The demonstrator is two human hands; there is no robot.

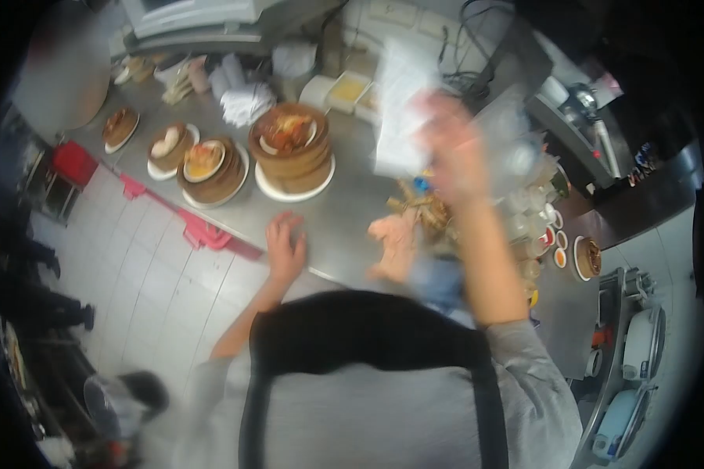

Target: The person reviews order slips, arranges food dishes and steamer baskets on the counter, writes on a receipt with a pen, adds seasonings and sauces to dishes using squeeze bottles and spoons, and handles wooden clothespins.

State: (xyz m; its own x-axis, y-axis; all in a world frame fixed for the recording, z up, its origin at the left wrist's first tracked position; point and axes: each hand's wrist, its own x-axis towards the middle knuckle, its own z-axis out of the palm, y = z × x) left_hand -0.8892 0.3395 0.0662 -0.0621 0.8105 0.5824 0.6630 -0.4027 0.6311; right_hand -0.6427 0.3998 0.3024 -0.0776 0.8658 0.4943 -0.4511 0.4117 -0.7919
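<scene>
Left hand (287, 244): at near desk (340, 215) edge, fingers loosely spread, grip empty. Right hand (450, 141): blurred, grip seemingly closed on right side of white sheet (400, 117), over desk; probably light, limp, easily creased; best pinched by edge.

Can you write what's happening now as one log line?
left hand: open, at counter edge | right hand: raised, apparently holding white paper | nearby: bamboo steamers on white plates | view: right hand blurred
</scene>
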